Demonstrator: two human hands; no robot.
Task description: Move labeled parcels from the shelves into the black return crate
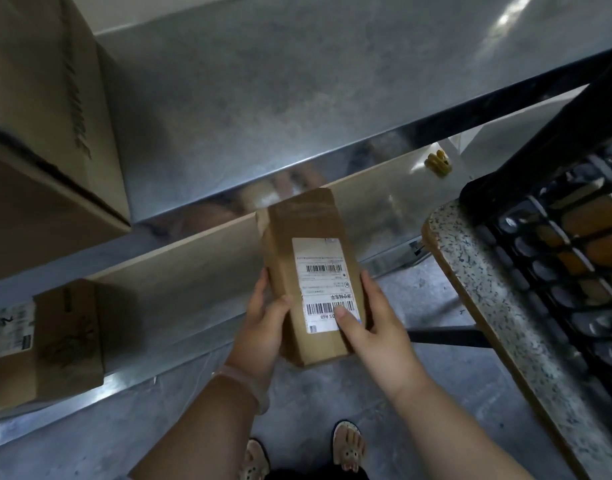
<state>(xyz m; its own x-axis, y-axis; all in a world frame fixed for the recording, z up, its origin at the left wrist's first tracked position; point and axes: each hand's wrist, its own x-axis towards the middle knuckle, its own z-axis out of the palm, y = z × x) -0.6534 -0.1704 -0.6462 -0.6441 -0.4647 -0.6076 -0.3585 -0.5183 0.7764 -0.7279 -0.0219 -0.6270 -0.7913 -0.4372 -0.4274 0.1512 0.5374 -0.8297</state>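
Both hands clamp parcel (311, 275): left hand (263, 323), right hand (374, 327) on its near end, long axis pointing far. Black crate (554, 244) lies right; right hand nearer.

Two metal shelves: upper shelf (263, 98), lower shelf (193, 289). Two hands: left hand (263, 327), right hand (374, 327). Three cardboard parcels: one narrow parcel (308, 237) gripped by both hands, one large box (45, 133) on the upper shelf, one small box (65, 341) on the lower shelf. Two white labels: one label (323, 282) with two barcodes on the narrow parcel, a second label (10, 327) on the small box. One black crate (554, 258); brown shapes inside too hidden to count. One bracelet (242, 382). Two sandals: left sandal (254, 459), right sandal (348, 448).
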